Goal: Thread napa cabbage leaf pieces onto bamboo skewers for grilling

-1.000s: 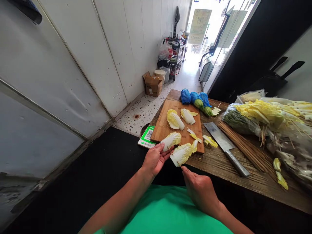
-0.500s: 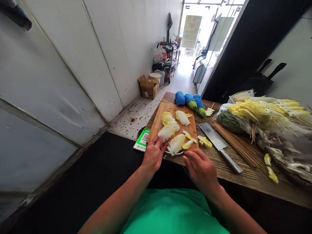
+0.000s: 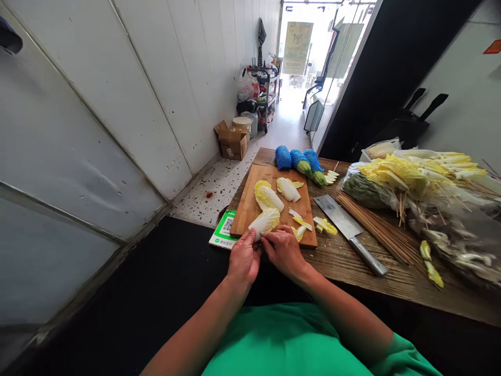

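My left hand (image 3: 245,256) is closed on a napa cabbage leaf (image 3: 263,223), thumb on its white stem end, above the near edge of the wooden cutting board (image 3: 246,209). My right hand (image 3: 285,250) is closed in a pinch against that stem end, fingertips almost meeting the left ones. It grips a thin bamboo skewer, seen half a second ago and now mostly hidden by the fingers. Further up the board lie another cabbage leaf (image 3: 270,198) and a smaller leaf piece (image 3: 288,189). Narrow cabbage strips (image 3: 300,222) rest near my right hand.
A cleaver (image 3: 346,227) lies right of the board, beside a bundle of bamboo skewers (image 3: 376,230). Skewered cabbage (image 3: 391,172) is heaped at the right, with bagged mushrooms (image 3: 465,256) nearer. Net-wrapped green vegetables (image 3: 301,161) lie behind the board. A QR-code card (image 3: 223,232) sits at its left.
My right hand has moved left and up, from the board's near right corner to the leaf in my left hand. That leaf has turned and come nearer, apart from the one behind it.
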`<state>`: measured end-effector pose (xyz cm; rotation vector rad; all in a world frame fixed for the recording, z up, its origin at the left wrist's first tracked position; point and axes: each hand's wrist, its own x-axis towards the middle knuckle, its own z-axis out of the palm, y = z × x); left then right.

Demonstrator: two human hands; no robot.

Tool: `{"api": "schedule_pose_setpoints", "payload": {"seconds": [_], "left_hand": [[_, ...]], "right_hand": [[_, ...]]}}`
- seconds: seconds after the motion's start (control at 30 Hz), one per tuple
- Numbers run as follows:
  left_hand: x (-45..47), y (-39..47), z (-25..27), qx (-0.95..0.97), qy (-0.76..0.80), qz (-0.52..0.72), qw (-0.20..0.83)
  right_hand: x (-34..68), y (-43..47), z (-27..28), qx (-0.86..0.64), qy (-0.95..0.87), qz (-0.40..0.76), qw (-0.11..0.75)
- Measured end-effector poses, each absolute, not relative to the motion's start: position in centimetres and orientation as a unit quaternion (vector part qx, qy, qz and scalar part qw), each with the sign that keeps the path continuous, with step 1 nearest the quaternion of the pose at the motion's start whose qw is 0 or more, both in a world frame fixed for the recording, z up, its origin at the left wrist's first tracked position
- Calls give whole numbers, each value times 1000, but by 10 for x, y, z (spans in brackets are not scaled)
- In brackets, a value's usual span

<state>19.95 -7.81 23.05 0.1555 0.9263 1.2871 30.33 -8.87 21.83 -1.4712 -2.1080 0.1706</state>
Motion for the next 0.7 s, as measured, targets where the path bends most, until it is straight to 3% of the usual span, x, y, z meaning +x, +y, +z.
{"api": "schedule_pose_setpoints", "payload": {"seconds": [0.27,0.7], "left_hand": [[198,-74,229,15,420,603,678],[197,-74,222,29,401,595,696]], "right_hand": [[298,-101,212,-571,-780,28,253],[296,-97,206,-563,-773,-8,293]]}}
